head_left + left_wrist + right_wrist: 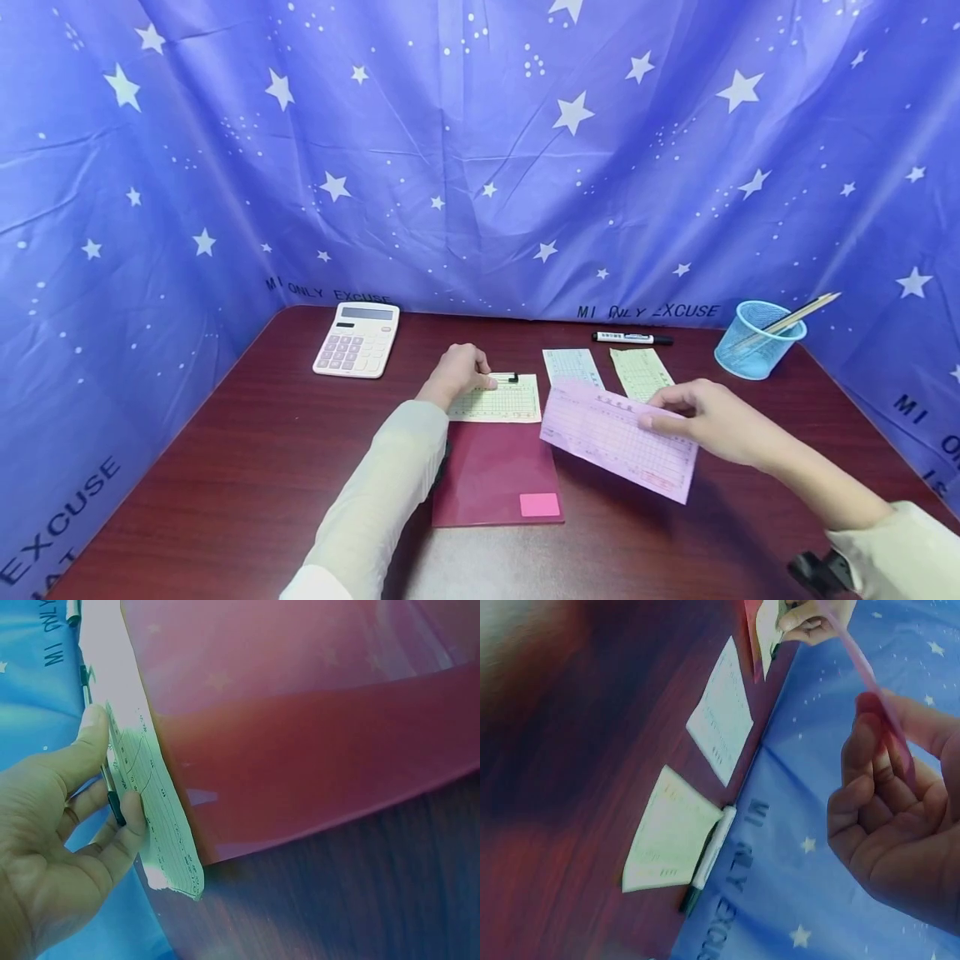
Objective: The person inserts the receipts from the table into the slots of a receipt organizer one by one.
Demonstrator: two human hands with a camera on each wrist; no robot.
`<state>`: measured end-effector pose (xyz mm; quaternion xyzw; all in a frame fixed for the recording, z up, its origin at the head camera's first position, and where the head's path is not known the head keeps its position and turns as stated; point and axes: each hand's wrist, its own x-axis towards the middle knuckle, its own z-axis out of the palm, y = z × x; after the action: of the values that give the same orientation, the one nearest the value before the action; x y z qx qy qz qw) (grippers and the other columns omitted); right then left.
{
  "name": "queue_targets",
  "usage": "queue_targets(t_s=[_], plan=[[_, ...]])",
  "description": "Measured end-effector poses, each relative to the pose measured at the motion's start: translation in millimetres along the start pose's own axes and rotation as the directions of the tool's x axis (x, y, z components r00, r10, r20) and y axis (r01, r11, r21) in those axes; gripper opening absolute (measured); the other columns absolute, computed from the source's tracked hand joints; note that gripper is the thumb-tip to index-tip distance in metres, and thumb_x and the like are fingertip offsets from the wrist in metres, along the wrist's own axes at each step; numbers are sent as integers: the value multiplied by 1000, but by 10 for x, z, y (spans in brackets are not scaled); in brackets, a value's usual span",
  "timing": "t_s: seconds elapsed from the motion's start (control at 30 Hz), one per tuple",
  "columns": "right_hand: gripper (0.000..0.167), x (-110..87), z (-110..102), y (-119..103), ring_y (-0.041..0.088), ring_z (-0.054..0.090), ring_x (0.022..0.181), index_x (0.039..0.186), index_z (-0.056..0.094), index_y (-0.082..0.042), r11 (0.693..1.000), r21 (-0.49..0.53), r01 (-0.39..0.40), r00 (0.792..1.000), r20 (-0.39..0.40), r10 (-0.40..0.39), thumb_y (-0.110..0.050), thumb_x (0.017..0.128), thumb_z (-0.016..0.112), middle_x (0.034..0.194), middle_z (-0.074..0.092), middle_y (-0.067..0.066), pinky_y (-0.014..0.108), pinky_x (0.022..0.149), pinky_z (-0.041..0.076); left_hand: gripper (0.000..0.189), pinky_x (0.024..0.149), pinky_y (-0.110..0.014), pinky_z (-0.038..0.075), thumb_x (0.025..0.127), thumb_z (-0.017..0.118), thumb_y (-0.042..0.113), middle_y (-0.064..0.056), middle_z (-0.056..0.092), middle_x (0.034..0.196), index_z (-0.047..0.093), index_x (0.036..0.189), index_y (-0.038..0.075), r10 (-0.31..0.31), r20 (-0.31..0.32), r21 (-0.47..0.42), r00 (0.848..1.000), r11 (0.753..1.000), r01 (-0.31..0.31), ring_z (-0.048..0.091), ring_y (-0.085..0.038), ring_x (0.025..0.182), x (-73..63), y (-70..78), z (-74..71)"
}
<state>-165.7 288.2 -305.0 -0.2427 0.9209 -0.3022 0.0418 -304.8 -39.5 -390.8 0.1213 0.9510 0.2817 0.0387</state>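
Observation:
In the head view, my left hand [462, 372] is at the top edge of a maroon folder [495, 475]. Its thumb and fingers grip the metal clip [111, 787] with black ends. Beneath that clip lies a pale yellow-green printed form [525, 407], across the folder's upper part. My right hand [705, 417] pinches a pink printed slip [611, 442] between thumb and fingers at its right side. The slip is raised and tilted, right of the folder, overlapping the lower ends of a light blue slip [573, 367] and a yellow slip [641, 372].
A black-and-white marker [632, 338] lies behind the slips. At the back right stands a blue mesh pen cup [753, 342] with pencils leaning in it. A white calculator [357, 340] sits at the back left. A blue star-patterned curtain [480, 167] hangs behind the table.

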Motion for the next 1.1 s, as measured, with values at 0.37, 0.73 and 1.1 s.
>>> queue_targets(t_s=[0.37,0.73,1.1], plan=[[11,686,406,-164,10,56,74,89,74,-12,991,125,36,968,242,-66,-20,95,70,79,66,-7,26,70,47,16,78,-33,50,83,86,18,-2,68,86,74,80,9,3,-15,1,1000,1000,-3,56,-16,80,-52,26,-19],[16,1173,856,-238,10,47,66,80,71,-6,989,145,-41,971,238,6,-15,93,71,69,58,-7,28,65,40,16,83,-33,51,82,87,18,-4,70,91,75,83,8,-2,-29,7,1000,1000,2,57,-17,84,-55,29,-11],[11,1377,1087,-251,12,47,68,82,74,-7,999,-10,-47,994,101,47,-15,89,77,70,60,-5,29,65,41,15,89,-37,52,83,86,19,-5,72,92,75,83,9,-7,-13,23,1000,1000,8,61,-20,92,-54,36,-25]])
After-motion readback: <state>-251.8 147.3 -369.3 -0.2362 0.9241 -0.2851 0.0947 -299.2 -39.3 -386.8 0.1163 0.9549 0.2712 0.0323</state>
